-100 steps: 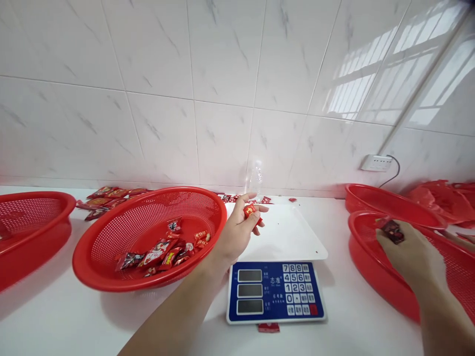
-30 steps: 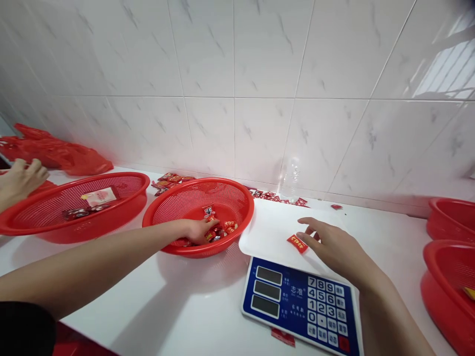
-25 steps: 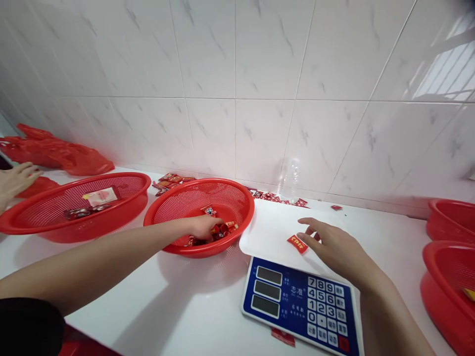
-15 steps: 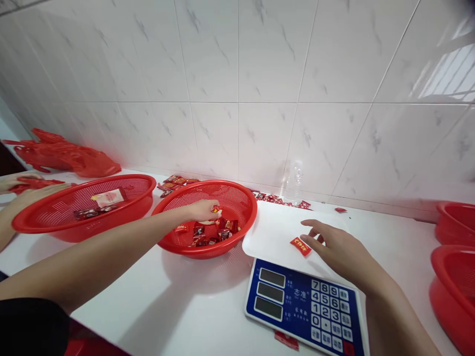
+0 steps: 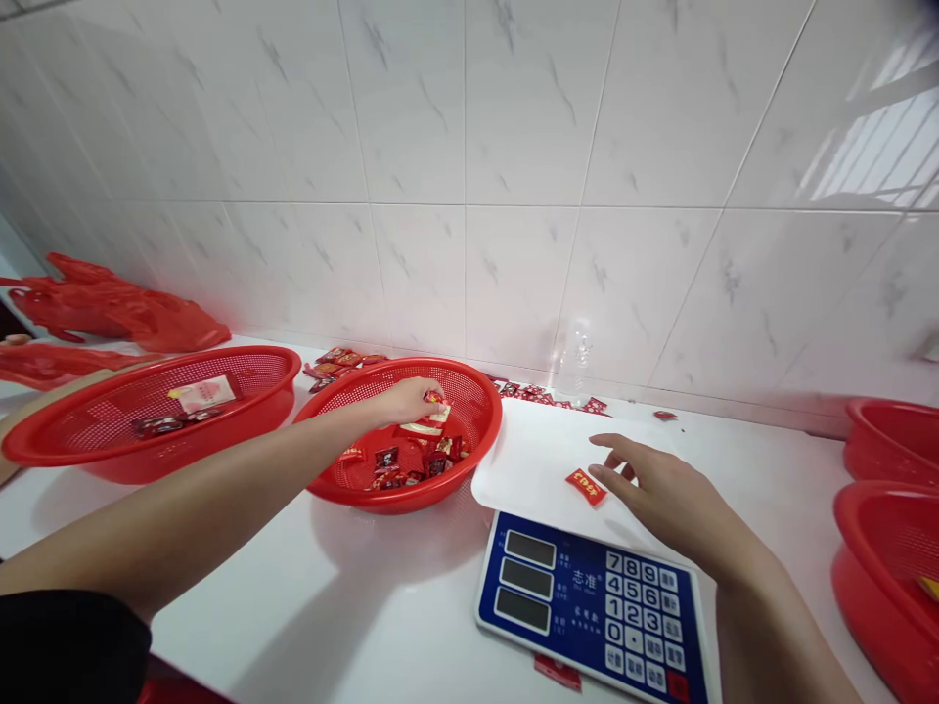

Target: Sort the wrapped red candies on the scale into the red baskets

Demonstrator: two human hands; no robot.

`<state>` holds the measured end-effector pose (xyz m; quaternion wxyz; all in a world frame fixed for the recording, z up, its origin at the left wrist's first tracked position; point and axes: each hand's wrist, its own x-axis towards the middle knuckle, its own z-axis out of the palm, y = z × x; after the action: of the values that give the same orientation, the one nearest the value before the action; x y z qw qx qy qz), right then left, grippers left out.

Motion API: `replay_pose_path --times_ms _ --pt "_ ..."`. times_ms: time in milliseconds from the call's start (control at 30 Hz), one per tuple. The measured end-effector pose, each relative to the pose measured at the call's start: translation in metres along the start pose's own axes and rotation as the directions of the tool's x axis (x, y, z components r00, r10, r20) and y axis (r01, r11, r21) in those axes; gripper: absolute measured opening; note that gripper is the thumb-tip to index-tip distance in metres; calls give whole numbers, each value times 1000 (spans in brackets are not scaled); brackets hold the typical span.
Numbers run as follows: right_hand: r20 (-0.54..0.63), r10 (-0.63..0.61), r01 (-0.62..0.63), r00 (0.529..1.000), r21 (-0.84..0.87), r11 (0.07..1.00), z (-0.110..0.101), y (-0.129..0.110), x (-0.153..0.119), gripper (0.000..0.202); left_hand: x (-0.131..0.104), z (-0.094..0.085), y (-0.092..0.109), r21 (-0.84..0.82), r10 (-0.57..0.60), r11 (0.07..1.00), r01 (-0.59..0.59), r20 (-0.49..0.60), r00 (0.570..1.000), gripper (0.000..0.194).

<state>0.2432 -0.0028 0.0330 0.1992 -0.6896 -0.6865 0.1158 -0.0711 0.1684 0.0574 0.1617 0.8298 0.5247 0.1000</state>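
Observation:
My left hand [image 5: 412,403] is over the middle red basket [image 5: 480,376], its fingers closed on small wrapped candies [image 5: 438,409]. Dark red and bright red packets [image 5: 396,469] lie in the bottom of that basket. My right hand [image 5: 646,479], fingers apart and holding nothing, hovers over the white tray [image 5: 528,450] of a blue scale [image 5: 579,626]. Beside its fingertips a single red candy [image 5: 586,487] lies on the tray.
Another red basket [image 5: 154,452] on the left holds a pale packet and dark packets. Red plastic bags [image 5: 147,308] lie farther left, near another person's arm. Small packets [image 5: 341,362] and a clear bottle [image 5: 576,362] are along the wall. More red baskets [image 5: 880,587] stand at the right.
My left hand has risen slightly from the packets, with a pale wrapper now showing more under its fingers. The other person's hands have moved mostly out of view. The view has shifted slightly.

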Motion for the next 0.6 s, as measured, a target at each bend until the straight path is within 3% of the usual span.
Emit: replay_pose_path --times_ms 200,300,367,433,500,533,600 --pt "-3 -6 6 1000 -2 1000 0 2 -1 41 4 4 -18 115 -45 992 46 -13 999 28" --pt "10 -7 7 1000 4 1000 0 1 0 41 2 6 -18 154 -27 988 23 26 999 32" --pt "18 0 0 1000 7 1000 0 0 0 41 1 11 -13 143 33 988 -58 174 984 43" --pt "27 13 -13 1000 4 1000 0 -1 0 40 1 19 -9 122 91 981 -152 402 911 67" --pt "33 20 -20 999 2 1000 0 -3 0 40 1 33 -9 123 102 973 -197 537 837 85" --pt "35 20 -20 999 2 1000 1 -3 0 40 1 41 -10 134 94 971 -197 544 834 88" --pt "41 22 -22 999 3 1000 2 -3 0 39 1 56 -12 142 98 973 -183 465 880 82"
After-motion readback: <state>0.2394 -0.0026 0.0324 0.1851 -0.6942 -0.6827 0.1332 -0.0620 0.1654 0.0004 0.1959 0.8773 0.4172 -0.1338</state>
